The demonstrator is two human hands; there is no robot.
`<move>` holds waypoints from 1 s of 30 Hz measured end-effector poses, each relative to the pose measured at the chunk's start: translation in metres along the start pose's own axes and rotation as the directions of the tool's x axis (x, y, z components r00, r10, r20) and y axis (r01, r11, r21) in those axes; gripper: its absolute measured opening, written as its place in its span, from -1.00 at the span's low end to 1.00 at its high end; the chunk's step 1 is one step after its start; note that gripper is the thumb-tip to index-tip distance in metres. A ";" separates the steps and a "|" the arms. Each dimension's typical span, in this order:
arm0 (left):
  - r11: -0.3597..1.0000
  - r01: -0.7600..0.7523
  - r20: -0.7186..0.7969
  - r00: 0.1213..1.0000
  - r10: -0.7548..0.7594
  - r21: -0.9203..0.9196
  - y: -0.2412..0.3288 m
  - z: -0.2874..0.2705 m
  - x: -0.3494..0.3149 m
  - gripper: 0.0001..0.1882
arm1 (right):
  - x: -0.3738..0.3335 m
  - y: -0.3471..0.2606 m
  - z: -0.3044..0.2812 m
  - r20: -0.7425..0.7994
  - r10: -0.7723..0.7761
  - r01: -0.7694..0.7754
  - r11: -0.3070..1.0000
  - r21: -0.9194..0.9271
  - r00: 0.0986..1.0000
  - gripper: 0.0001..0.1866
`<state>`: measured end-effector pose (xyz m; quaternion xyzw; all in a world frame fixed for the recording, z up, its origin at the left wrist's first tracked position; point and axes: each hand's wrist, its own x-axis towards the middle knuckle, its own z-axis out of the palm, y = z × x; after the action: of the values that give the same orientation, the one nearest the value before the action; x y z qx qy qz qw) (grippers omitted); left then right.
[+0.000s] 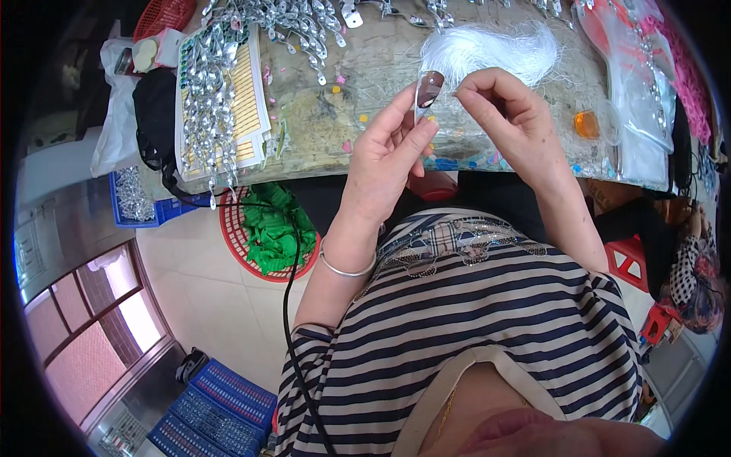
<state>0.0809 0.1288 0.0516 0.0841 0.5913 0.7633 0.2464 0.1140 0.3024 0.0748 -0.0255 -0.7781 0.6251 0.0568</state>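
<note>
Over the near part of the table, my left hand (pixel 391 145) is closed, with a flat, shiny, mirror-like piece (pixel 430 86) upright between thumb and fingers. The piece has a rounded top and a dark reflection. Just right of it, my right hand (pixel 512 114) makes a pinch with thumb and forefinger, close to the piece but apart from it. Whatever is in that pinch, if anything, is too small to make out. Behind both hands lies a loose bundle of fine white thread (pixel 495 52) on the worn table (pixel 312 126).
Strands of silver pendants (pixel 209 99) lie over patterned cards on the left, with more along the far edge. An orange object (pixel 586 124) and clear plastic bags (pixel 638 114) are at the right. Below the table, a red basket (pixel 232 240) holds green material. A black cable (pixel 289 305) hangs down.
</note>
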 end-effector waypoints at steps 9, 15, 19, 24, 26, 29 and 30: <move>1.000 -0.020 -0.006 1.000 0.020 -0.017 -0.001 -0.002 -0.005 -0.47 | 0.001 0.002 0.003 -0.013 0.010 -0.011 0.997 -0.071 1.000 -0.89; 1.000 -0.010 -0.014 1.000 0.010 -0.017 0.000 -0.001 -0.007 -0.47 | 0.000 0.006 0.003 -0.031 0.020 -0.021 0.999 -0.042 0.999 -0.89; 1.000 -0.024 -0.014 1.000 0.024 0.010 -0.001 -0.002 -0.007 -0.47 | 0.001 0.008 0.002 -0.041 0.037 -0.038 0.999 -0.035 0.998 -0.89; 1.000 -0.019 -0.022 1.000 0.020 0.015 -0.001 -0.002 -0.007 -0.47 | 0.001 0.009 0.002 -0.047 0.035 -0.037 0.999 -0.038 0.998 -0.90; 0.999 -0.016 -0.027 0.999 0.017 0.038 -0.004 -0.003 -0.008 -0.47 | 0.001 0.008 0.002 -0.042 0.024 -0.026 0.999 -0.048 0.999 -0.90; 0.993 -0.024 -0.013 1.000 0.026 0.115 -0.006 -0.004 -0.007 -0.47 | 0.001 0.006 0.003 -0.035 0.041 -0.043 0.998 -0.045 0.999 -0.89; 0.985 -0.037 0.007 0.999 0.037 0.170 -0.007 -0.005 -0.007 -0.46 | 0.002 0.007 0.004 -0.042 -0.014 0.010 0.997 -0.074 0.999 -0.87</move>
<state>0.0871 0.1225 0.0448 0.1173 0.6521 0.7143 0.2253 0.1114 0.3004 0.0671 -0.0363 -0.7994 0.5949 0.0763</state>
